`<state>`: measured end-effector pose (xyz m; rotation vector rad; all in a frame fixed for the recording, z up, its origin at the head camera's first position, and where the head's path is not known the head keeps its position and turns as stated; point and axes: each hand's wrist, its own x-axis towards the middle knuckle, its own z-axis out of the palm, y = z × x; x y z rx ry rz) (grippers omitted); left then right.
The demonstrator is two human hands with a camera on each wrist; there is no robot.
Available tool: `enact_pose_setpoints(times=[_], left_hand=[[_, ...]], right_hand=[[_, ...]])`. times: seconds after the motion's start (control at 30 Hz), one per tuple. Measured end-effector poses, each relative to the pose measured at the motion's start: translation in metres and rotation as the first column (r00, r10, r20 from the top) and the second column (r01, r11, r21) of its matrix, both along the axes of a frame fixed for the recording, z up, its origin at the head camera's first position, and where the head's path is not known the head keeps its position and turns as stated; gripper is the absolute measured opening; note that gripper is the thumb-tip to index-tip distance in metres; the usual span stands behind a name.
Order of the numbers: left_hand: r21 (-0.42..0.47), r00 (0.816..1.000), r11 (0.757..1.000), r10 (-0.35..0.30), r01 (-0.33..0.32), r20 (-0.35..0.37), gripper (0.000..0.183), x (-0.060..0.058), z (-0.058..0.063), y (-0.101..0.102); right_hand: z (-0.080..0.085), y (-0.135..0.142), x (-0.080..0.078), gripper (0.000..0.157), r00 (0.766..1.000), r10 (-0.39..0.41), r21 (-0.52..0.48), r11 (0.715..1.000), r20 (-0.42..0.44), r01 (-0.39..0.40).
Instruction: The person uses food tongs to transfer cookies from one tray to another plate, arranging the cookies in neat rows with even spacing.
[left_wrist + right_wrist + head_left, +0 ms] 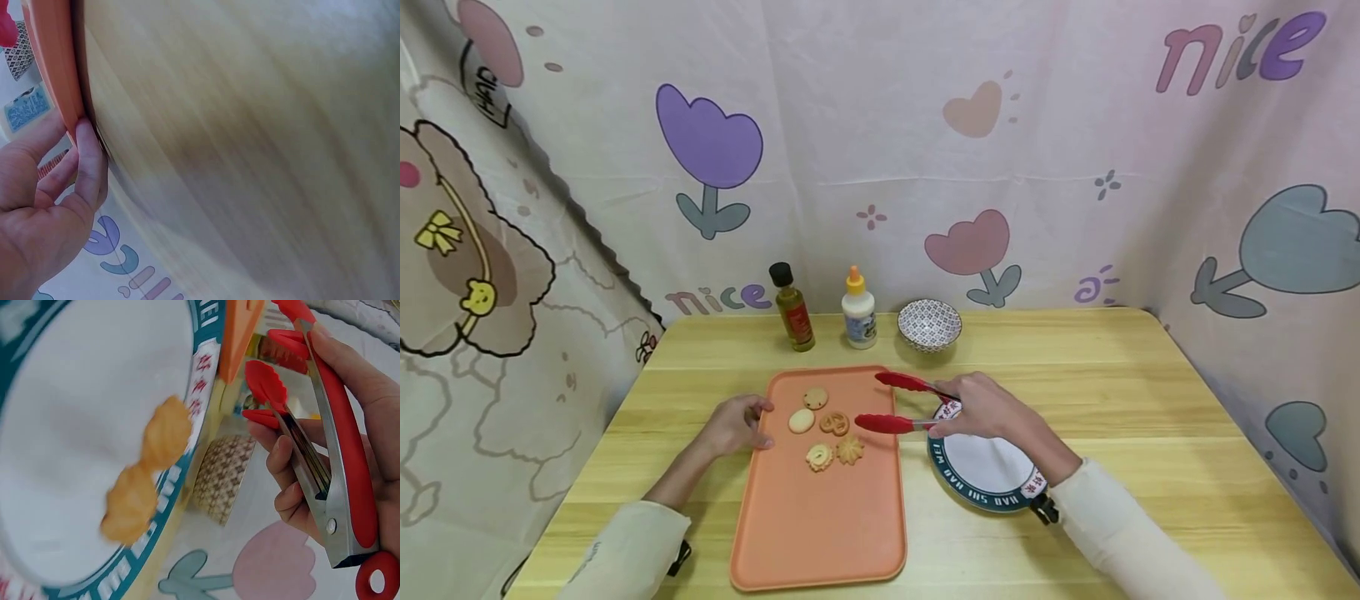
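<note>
My left hand [736,425] pinches the left rim of an orange tray [816,533] between thumb and fingers; the left wrist view shows this grip close up. Several cookies lie in the tray's upper half, among them a pretzel-shaped cookie [834,423], a flower-shaped cookie [850,450] and an oval one [801,421]. Red-tipped tongs [887,424] are held in my right hand [985,406], their arms spread and nothing between the tips, over the tray's right edge. Below that hand is a green-rimmed plate [981,460]. Two golden cookies [167,433] lie on it in the right wrist view.
Behind the tray stand a dark-capped oil bottle [797,315] and a white bottle [859,319] with an orange tip. A patterned bowl [929,325] sits to their right. Printed cloth [850,125] hangs behind the wooden table [1120,400].
</note>
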<state>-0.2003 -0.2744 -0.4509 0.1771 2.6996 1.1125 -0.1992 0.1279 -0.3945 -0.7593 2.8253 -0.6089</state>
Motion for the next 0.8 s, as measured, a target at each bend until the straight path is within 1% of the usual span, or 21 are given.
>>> enact_pose_setpoints(times=[0.13,0.2,0.37,0.57,0.67,0.8], left_hand=[[-0.003,1.0,1.0,-0.005,0.005,-0.005,0.052,-0.001,0.001,0.0],[0.002,1.0,1.0,-0.01,0.01,-0.006,0.053,-0.001,0.001,0.0],[0.008,1.0,1.0,-0.001,0.001,0.001,0.053,-0.001,0.001,0.0],[0.012,1.0,1.0,0.004,-0.004,0.008,0.052,-0.001,-0.001,-0.001],[0.02,1.0,1.0,0.007,-0.007,0.009,0.052,-0.001,-0.001,-0.001],[0.023,1.0,1.0,0.004,-0.004,0.005,0.052,0.0,-0.002,-0.003]], right_hand=[[0.002,-0.015,-0.003,0.064,0.999,0.046,0.005,0.999,-0.008,-0.046],[0.002,-0.021,-0.003,0.062,0.999,0.053,0.012,0.999,-0.007,-0.053],[0.003,-0.033,-0.004,0.061,0.999,0.053,0.01,0.999,0.01,-0.053],[0.003,-0.045,-0.007,0.054,0.994,0.104,0.042,0.994,0.013,-0.105],[0.005,-0.051,-0.007,0.05,0.995,0.098,0.069,0.993,0.028,-0.1],[0.009,-0.061,-0.005,0.037,0.997,0.076,0.12,0.99,0.022,-0.078]])
